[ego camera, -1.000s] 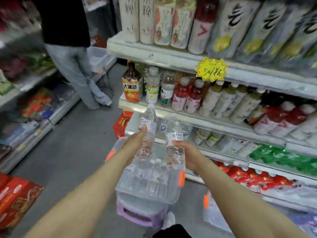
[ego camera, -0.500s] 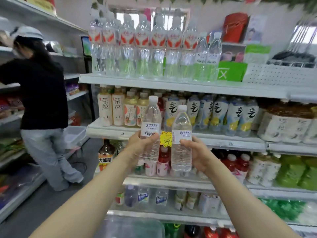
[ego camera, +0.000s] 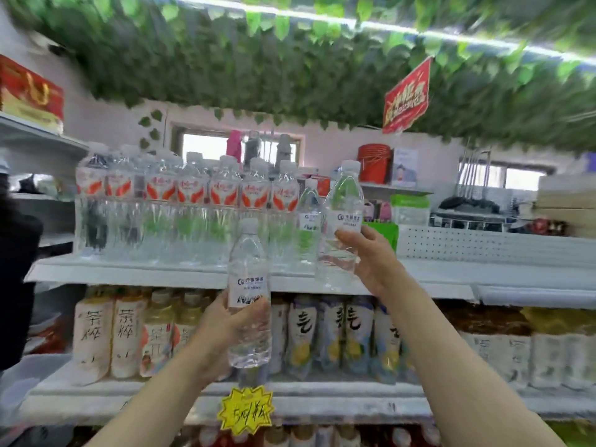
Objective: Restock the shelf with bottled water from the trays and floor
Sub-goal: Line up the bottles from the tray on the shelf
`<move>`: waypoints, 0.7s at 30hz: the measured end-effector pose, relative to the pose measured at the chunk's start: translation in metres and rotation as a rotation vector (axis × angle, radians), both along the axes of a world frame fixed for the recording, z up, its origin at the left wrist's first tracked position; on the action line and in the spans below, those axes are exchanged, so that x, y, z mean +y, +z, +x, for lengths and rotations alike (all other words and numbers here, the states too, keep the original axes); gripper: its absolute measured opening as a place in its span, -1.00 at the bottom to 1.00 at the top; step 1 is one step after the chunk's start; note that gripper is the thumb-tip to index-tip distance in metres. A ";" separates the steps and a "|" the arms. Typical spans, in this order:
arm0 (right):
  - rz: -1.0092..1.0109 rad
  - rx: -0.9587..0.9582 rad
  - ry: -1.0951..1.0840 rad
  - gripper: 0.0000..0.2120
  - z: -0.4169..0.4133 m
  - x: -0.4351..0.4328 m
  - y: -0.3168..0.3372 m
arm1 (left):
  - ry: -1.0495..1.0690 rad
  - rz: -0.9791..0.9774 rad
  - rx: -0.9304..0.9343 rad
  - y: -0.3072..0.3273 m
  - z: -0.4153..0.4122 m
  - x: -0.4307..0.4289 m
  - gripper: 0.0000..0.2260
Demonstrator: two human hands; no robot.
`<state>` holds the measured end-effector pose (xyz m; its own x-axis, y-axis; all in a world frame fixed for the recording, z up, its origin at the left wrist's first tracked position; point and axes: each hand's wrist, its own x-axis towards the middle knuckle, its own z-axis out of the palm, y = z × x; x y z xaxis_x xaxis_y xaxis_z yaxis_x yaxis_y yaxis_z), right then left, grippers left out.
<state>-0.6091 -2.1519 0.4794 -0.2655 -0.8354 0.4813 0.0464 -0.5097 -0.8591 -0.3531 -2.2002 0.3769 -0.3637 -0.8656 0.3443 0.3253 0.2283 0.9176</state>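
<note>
My right hand [ego camera: 371, 256] grips a clear water bottle [ego camera: 342, 217] with a white label, raised to the top shelf [ego camera: 161, 272] and tilted slightly. It is beside another white-label bottle [ego camera: 309, 221] standing on that shelf. My left hand [ego camera: 222, 330] holds a second clear water bottle [ego camera: 249, 295] upright, lower down, in front of the shelf edge. A row of water bottles with red-and-white labels [ego camera: 190, 195] fills the left part of the top shelf.
Tea and juice bottles [ego camera: 129, 333] line the shelf below, with a yellow star price tag [ego camera: 246, 411] on its edge. A white perforated panel [ego camera: 483, 246] stands right of the water. A person in black [ego camera: 16, 285] is at the far left. Leafy garlands hang overhead.
The view has swung up from the lower shelves to the top shelf. My right hand has lifted its bottle up to the top shelf; my left hand stays lower with its bottle.
</note>
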 end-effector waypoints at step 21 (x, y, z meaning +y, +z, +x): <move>0.108 0.305 -0.165 -0.52 -0.034 -0.122 0.008 | 0.089 -0.079 -0.040 0.027 -0.035 -0.022 -0.05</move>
